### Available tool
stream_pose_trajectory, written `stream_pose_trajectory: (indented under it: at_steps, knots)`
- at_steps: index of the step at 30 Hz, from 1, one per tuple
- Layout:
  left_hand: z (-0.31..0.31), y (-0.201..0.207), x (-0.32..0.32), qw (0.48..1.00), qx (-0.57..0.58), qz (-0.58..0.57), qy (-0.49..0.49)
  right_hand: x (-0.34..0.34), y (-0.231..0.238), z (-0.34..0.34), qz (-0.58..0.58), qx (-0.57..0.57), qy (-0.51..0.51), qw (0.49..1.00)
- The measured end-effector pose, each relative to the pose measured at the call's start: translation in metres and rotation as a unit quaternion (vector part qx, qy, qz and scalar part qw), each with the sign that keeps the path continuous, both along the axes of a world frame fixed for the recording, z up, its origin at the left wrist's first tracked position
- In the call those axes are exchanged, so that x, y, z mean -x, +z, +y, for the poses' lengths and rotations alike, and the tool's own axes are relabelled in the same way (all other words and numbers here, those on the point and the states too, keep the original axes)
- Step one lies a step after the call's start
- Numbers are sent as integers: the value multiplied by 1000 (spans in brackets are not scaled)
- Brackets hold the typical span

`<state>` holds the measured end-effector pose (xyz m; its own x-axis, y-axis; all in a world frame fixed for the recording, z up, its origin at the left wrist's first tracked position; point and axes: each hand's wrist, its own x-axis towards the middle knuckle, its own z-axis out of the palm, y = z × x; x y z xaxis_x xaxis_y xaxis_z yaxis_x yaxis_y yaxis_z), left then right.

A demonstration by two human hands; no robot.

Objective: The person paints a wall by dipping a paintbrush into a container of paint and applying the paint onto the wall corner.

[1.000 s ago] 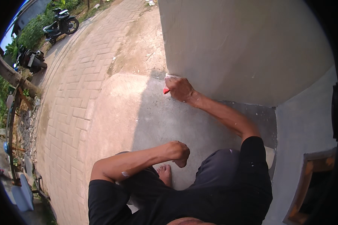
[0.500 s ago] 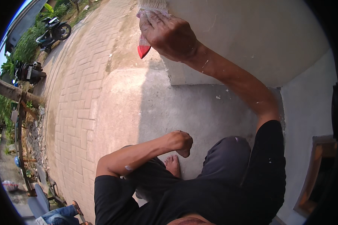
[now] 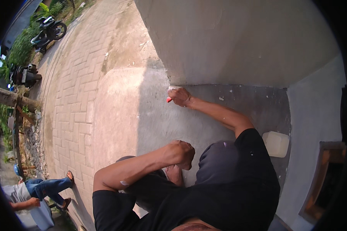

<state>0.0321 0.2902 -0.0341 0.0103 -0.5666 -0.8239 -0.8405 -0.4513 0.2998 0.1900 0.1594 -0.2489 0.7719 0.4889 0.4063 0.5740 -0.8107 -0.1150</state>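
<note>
Red-ended, pale-headed paintbrush [image 3: 169,99] dropped to base of grey plastered wall [image 3: 239,46], 12 o'clock from fisted left hand [image 3: 183,154], nothing visible inside. Right hand [image 3: 180,96] grips it. I judge it light, soft-bristled; hold handle's neck.

No readable text. Only candidate: pale rectangular plate [image 3: 24,76] on the rear of the dark motorbike [image 3: 31,78] at the left, on the far side of the paving. Looks like a number plate, but any characters are too small and blurred to make out.
</note>
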Motion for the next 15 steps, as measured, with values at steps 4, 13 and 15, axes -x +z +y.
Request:
stream_pose_trajectory:
  at_steps: [4,13,15]
  knots:
    - [-2,-1,-1,1000,-10,-15,0,-18,-13,-6,19,-11,-10,1000]
    - [-2,5,-7,1000,10,11,0,-18,151,-16,-83,-27,-8,996]
    - [-4,6,-9,1000,11,21,3,-17,222,-15,-149,-39,1,988]
